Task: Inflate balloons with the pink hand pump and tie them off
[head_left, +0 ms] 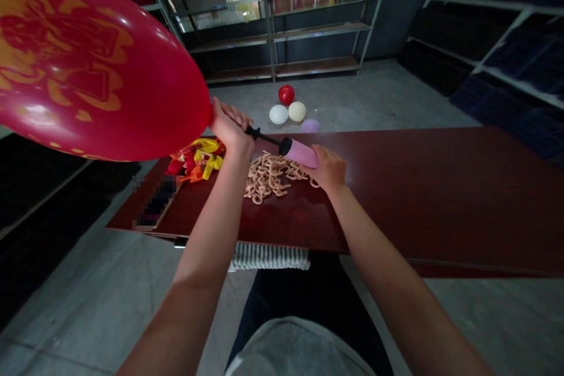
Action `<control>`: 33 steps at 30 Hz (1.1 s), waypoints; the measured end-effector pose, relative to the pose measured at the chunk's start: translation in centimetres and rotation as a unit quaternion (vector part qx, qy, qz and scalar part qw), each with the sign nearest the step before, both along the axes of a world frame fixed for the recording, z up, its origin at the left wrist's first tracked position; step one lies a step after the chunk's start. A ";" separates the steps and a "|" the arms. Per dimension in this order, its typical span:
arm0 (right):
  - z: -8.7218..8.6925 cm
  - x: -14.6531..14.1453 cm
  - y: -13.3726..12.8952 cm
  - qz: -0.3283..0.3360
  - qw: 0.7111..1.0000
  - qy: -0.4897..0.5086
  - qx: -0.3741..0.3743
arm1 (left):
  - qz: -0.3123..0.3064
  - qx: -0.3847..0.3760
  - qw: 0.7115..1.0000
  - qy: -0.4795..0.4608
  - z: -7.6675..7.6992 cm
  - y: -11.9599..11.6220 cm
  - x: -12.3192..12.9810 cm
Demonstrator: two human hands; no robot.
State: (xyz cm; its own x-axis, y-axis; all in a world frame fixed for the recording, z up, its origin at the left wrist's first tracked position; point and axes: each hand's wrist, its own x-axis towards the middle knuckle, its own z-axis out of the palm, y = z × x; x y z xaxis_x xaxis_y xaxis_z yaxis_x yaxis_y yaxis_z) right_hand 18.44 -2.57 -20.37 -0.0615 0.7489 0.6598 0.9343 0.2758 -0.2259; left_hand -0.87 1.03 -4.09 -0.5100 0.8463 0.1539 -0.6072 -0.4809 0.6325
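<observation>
The left hand (230,123), fingers closed, grips the neck of a large red balloon (127,88) together with the black end of a hand pump (302,154); the exact seat of the neck is hidden by the fingers. The right hand (328,169) is wrapped around the pump's pink barrel, with the black rod exposed between the two hands. The balloon, printed in yellow, hangs over the left end of the table (418,194), while the pump is held above the surface towards its far edge. For good pumping, the left hand is best kept steady and snug enough to seal the neck without pinching it; the right hand best slides the barrel straight along the rod, since a sideways push could bend it or work the neck loose. The skin looks taut, so short, gentle strokes seem prudent. Below the hands, a heap of tan loops (268,179) lies in the left half of the surface, between the far and near edges. Further left lie red, yellow and orange pieces (200,158), and towards the near left corner a dark flat object (161,202), too blurred to identify. Past the far edge, four small balloons (286,95) rest on the floor before metal shelves (317,32).
</observation>
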 end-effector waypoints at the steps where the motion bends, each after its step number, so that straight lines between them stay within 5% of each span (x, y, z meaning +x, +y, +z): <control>1: -0.1 0.0 0.1 -0.001 1.000 0.003 0.000 | -0.011 -0.003 1.000 0.002 -0.7 0.3 0.9; 7: 0.0 0.2 0.1 -0.018 1.000 -0.013 -0.008 | -0.054 -0.045 0.997 -0.024 -5.4 1.4 4.6; 12: 0.5 -0.2 -0.1 -0.005 0.998 -0.055 0.007 | -0.029 -0.083 0.995 -0.052 -6.3 1.1 3.0; 18: 0.8 -0.5 -0.4 0.019 0.996 -0.084 0.027 | -0.010 -0.077 0.994 -0.082 -5.8 0.6 -0.3; 33: 1.2 -0.6 -1.1 0.029 0.994 -0.100 0.021 | 0.036 -0.062 0.996 -0.055 -1.1 -1.5 -8.9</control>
